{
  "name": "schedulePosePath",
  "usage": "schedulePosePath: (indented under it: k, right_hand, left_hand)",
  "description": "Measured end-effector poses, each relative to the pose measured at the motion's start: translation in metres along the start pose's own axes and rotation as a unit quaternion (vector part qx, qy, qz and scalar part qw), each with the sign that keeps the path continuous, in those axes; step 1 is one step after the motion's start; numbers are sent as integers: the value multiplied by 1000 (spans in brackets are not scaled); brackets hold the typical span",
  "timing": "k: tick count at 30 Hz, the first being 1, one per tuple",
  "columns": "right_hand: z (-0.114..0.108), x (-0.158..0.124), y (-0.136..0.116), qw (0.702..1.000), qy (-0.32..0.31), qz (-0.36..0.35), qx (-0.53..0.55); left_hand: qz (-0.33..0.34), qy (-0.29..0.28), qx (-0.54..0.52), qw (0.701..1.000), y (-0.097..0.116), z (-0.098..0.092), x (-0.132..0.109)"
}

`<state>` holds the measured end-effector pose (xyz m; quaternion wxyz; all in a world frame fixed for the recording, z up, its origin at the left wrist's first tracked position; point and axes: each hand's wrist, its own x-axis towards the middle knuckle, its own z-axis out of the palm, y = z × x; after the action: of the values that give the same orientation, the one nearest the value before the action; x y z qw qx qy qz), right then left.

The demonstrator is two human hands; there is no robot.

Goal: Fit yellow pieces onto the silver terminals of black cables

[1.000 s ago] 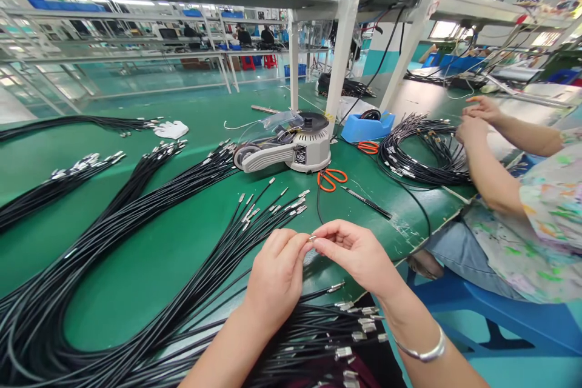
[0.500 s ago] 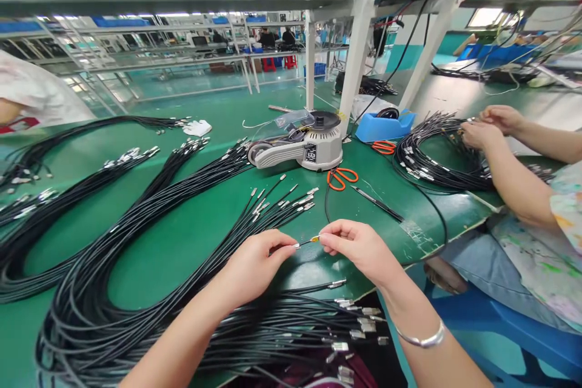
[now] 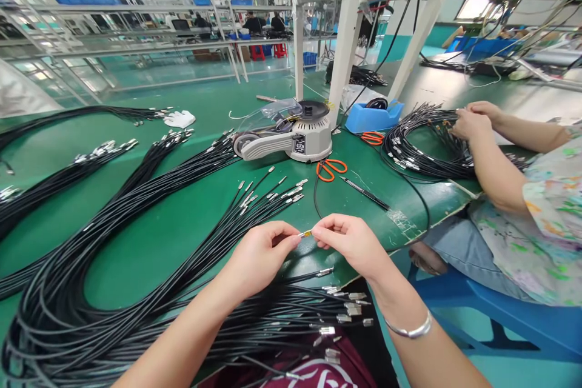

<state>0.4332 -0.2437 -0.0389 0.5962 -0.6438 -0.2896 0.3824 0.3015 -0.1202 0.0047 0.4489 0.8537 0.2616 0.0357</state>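
Observation:
My left hand [image 3: 260, 254] pinches the metal-tipped end of a thin black cable [image 3: 304, 233] just above the green table's near edge. My right hand [image 3: 348, 242] faces it, fingers pinched on the same cable tip, where a small yellow piece shows between the two hands. Long loops of black cables [image 3: 136, 242] with silver end fittings spread over the table to the left. More cable ends [image 3: 341, 309] hang over the edge below my hands.
A grey tape dispenser machine [image 3: 295, 136] stands mid-table, with orange scissors [image 3: 331, 168] and a black pen-like tool [image 3: 366, 194] to its right. A blue tape holder [image 3: 373, 115] lies behind. A seated person [image 3: 522, 194] at the right handles a coil of cables [image 3: 422, 145]. A white glove [image 3: 179, 118] lies far left.
My hands have moved closer together on the cable tip, after pulling apart half a second ago. The view shifted slightly; the neighbour's hands stay on the coil.

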Motion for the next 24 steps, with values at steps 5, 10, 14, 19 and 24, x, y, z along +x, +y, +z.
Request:
schedulePosePath:
  k: [5,10,14,19,24]
  right_hand:
    - [0,-2,-1,1000,3,-4,2]
    - [-1,-8,-2,1000,15,-12,-22]
    - [0,-10,-1,999,26,-11,-19]
    - [-1,-10,-2,999,29,-7,-14]
    - [-12,-10,-5,999,-21,-4,-44]
  left_hand:
    - [-15,-6,-24,1000,0,2,2]
    - [-39,-25,-104,994,-1,5,5]
    - [-48,-38,-148,987,0,7,7]
    - [-38,-30,-107,993,2,10,8]
    - [-24,-40,-51,998,4,9,6]
